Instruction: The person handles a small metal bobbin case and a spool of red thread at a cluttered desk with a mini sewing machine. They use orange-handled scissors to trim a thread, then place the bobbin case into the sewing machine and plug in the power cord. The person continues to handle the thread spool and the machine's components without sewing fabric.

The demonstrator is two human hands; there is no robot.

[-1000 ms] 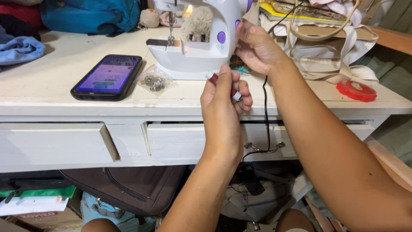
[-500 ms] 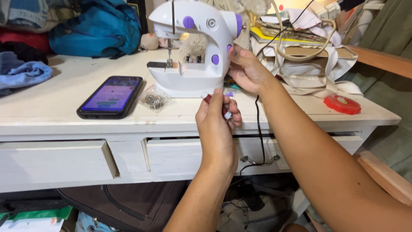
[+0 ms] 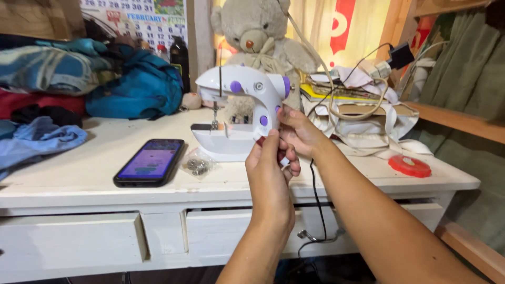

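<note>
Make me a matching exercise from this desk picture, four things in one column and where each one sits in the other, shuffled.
1. phone
2. red round tin
3. teddy bear
4. blue cloth

A. behind the sewing machine
B. desk's left edge
C. flat, left of the machine
D. desk's right end

Pairs: 1-C, 2-D, 3-A, 4-B

Single view only, worn on the head, seated-height in front of a white desk (image 3: 79, 184). Faces forward and slightly downward, across the desktop toward the back wall with its calendar (image 3: 139, 21). Close enough for both forearms to rise from the bottom edge, left hand (image 3: 271, 173) and right hand (image 3: 297, 134) near frame centre, just before a small white sewing machine (image 3: 239, 113). Takes in the desk drawers (image 3: 71, 242) below and a green curtain (image 3: 468, 89) at far right. No second view for overlap.
</note>
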